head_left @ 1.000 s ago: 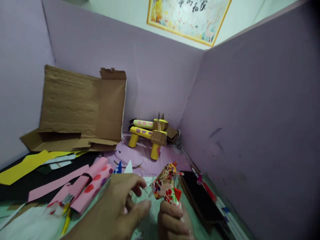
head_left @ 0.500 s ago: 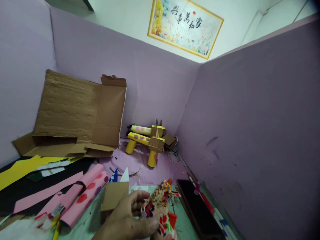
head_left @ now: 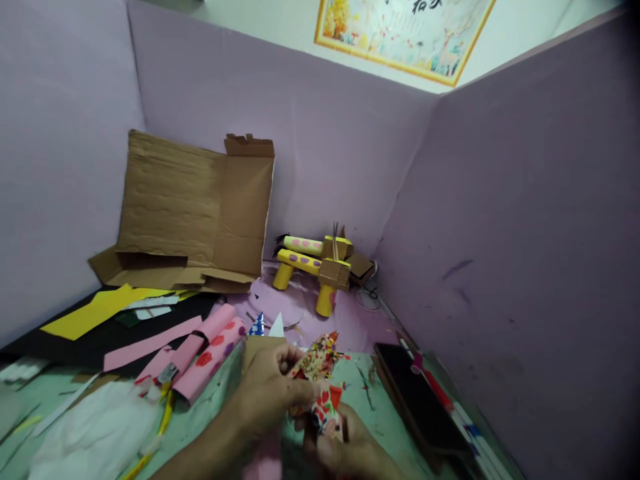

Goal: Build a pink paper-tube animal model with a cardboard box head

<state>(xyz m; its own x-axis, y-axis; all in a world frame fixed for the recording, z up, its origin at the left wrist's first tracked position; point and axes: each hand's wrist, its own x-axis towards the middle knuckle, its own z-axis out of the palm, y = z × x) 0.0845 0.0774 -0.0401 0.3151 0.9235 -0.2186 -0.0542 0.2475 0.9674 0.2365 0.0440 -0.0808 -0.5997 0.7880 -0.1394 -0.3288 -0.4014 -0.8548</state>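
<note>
Now the left hand [head_left: 265,390] pinches the patterned figure [head_left: 325,360] mid-length, the right hand [head_left: 353,443] its base (nearer end), long axis running forward between.

The light was dim and cool, brightest on the pale wall [head_left: 260,17] up top, where the framed picture [head_left: 400,41] looked washed out. Of the 2 side panels, the left panel [head_left: 60,147] was softly lit and the right panel [head_left: 540,233] lay in grey shade. Blur softened the patterned figure [head_left: 325,357] and the crumpled white sheet [head_left: 95,433]. Wide-angle stretch slanted the panels; blackness covered the top right corner.
</note>
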